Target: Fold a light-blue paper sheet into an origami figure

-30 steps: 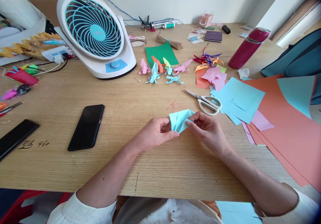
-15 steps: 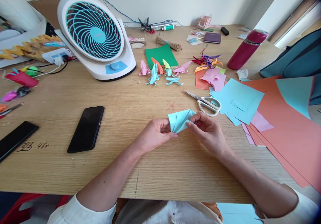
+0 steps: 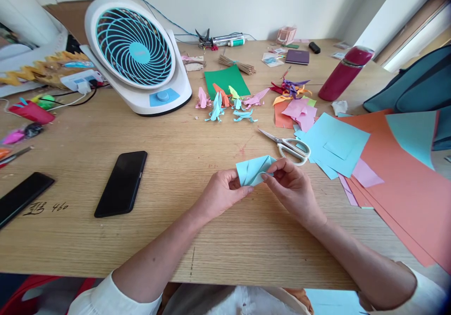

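Note:
A light blue piece of folded paper (image 3: 251,170) is held between my two hands over the table, with creases and a flap across its face. My left hand (image 3: 227,188) pinches its left end, thumb along the lower edge. At the right end, my right hand (image 3: 291,183) grips a corner flap between thumb and fingers, which hide part of that corner. Just beyond the right hand lie white-handled scissors (image 3: 291,148). Several folded paper animals (image 3: 229,103) in blue, pink, orange and yellow stand farther back beside a green paper sheet (image 3: 229,77).
A white fan (image 3: 141,61) stands at the back left, with a black phone (image 3: 121,183) in front of it. Blue paper sheets (image 3: 338,136) and large orange sheets (image 3: 405,192) spread over the right side. A magenta flask (image 3: 345,74) stands behind them.
The right hand's thumb and fingers have pressed the flap lower, and the paper's right part looks flatter. The left hand keeps its hold. The whole view has shifted slightly.

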The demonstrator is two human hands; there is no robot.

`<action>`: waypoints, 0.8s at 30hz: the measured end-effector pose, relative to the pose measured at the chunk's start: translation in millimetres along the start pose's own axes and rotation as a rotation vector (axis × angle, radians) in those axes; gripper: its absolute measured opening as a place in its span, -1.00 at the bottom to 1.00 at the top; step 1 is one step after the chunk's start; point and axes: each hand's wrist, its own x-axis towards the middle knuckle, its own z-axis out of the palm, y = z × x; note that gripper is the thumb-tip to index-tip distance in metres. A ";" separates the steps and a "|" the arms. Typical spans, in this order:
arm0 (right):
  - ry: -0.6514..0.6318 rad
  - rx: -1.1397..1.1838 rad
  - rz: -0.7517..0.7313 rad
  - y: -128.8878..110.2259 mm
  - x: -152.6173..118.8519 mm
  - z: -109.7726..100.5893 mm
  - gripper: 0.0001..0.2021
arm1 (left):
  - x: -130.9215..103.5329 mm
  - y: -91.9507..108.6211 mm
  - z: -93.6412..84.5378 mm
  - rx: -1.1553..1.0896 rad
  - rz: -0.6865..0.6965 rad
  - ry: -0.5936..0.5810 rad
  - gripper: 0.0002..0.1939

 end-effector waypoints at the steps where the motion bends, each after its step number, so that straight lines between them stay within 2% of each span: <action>1: 0.001 -0.008 -0.004 0.3 0.2 0.2 -0.86 | -0.4 0.6 1.2 0.008 0.013 0.016 -0.77; 6: 0.017 -0.015 -0.001 0.4 0.0 1.2 -0.87 | -2.0 6.0 4.3 0.034 0.052 0.073 -0.85; 10: 0.029 0.037 0.024 -2.1 -0.1 2.5 -0.83 | -1.9 4.7 4.6 -0.027 0.038 0.051 -0.84; 16: 0.032 0.193 0.064 -6.0 1.6 6.1 -0.48 | -1.6 0.2 3.0 -0.140 -0.063 0.052 -0.72; 21: -0.087 0.198 0.188 -5.9 0.4 9.7 -0.75 | -1.6 0.6 2.6 -0.109 0.006 0.066 -0.74; 24: -0.134 0.148 0.231 -7.2 -0.6 10.8 -0.74 | -1.7 1.3 4.1 -0.089 0.028 0.055 -0.74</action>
